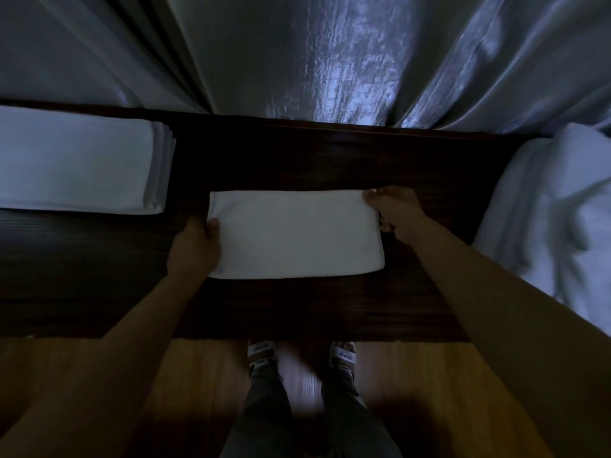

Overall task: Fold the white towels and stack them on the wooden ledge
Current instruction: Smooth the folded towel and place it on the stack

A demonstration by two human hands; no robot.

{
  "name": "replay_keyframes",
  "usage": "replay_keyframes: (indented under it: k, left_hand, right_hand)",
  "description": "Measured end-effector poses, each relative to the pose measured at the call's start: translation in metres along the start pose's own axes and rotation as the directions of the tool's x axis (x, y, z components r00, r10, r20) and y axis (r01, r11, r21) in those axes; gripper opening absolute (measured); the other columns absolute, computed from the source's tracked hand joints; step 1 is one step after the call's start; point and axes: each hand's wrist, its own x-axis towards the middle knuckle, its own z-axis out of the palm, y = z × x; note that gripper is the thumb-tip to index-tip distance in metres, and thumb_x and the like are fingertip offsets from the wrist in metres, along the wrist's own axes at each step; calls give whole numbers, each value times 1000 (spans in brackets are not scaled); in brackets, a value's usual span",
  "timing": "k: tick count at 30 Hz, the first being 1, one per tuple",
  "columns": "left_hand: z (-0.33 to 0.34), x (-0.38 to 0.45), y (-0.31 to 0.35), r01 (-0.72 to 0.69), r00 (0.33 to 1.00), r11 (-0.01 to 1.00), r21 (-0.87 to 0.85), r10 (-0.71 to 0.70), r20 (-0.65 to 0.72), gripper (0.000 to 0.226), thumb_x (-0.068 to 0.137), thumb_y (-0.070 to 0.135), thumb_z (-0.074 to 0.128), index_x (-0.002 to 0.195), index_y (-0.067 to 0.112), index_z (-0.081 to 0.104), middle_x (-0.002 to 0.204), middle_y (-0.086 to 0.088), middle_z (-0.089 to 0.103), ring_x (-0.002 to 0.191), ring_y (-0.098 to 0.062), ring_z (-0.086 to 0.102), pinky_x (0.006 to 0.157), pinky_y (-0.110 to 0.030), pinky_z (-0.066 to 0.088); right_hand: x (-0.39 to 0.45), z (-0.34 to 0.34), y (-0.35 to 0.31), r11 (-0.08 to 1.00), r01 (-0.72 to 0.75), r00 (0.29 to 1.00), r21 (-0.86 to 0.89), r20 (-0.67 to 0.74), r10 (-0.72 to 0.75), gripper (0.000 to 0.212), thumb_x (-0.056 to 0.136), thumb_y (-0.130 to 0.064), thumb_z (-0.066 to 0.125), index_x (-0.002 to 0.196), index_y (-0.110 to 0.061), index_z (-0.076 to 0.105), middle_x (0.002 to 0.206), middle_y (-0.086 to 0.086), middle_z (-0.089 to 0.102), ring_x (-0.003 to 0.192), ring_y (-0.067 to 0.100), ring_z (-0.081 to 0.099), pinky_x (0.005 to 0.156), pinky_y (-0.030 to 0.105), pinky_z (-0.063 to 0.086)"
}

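Observation:
A folded white towel [294, 234] lies flat as a neat rectangle in the middle of the dark wooden ledge [297, 160]. My left hand [195, 247] grips its left edge, thumb on top and fingers underneath. Over at the towel's far right corner, my right hand [393, 209] pinches the edge. A stack of several folded white towels [79, 166] sits on the ledge at the left. A heap of unfolded white towels [555, 213] lies at the right end of the ledge.
Pale curtains [314, 61] hang right behind the ledge. Below the ledge's front edge are a wooden floor [429, 375] and my feet in sandals [301, 353].

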Motion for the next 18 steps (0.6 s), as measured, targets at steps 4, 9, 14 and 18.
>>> replay_keyframes:
  k: [4, 9, 14, 18]
  left_hand:
    - [1, -11, 4, -18, 995, 997, 72, 25, -97, 37, 105, 45, 42, 103, 9, 43, 80, -4, 51, 63, -17, 49, 54, -28, 32]
    - [14, -21, 36, -378, 880, 840, 389, 457, -131, 52, 100, 39, 53, 140, 7, 43, 147, -23, 42, 130, -38, 47, 101, -51, 44]
    - [53, -19, 52, -652, 735, 586, 480, 645, 210, 66, 104, 44, 38, 158, 9, 22, 167, -17, 9, 155, -37, 4, 124, -53, 10]
    - [53, 6, 18, -619, 757, 547, 564, 608, 240, 80, 96, 71, 18, 161, 29, -2, 169, -7, -4, 155, -31, -7, 124, -56, 3]
  right_hand:
    - [5, 4, 6, 958, 116, 956, -261, -233, -179, 33, 92, -32, 71, 116, -9, 65, 110, 9, 68, 87, 21, 63, 69, 30, 50]
    - [-29, 53, 19, 471, 642, 622, -605, 53, -781, 32, 92, -22, 60, 121, -8, 61, 121, 19, 59, 110, 35, 58, 93, 49, 51]
    - [-42, 117, 46, 157, 649, 634, -745, 414, -654, 68, 100, -47, 38, 159, -15, 31, 167, 19, 20, 155, 40, 13, 123, 62, 12]
    - [-20, 100, 67, 90, 616, 605, -783, 396, -691, 73, 101, -59, 34, 163, -27, 16, 172, 9, 8, 158, 34, 3, 122, 65, 3]
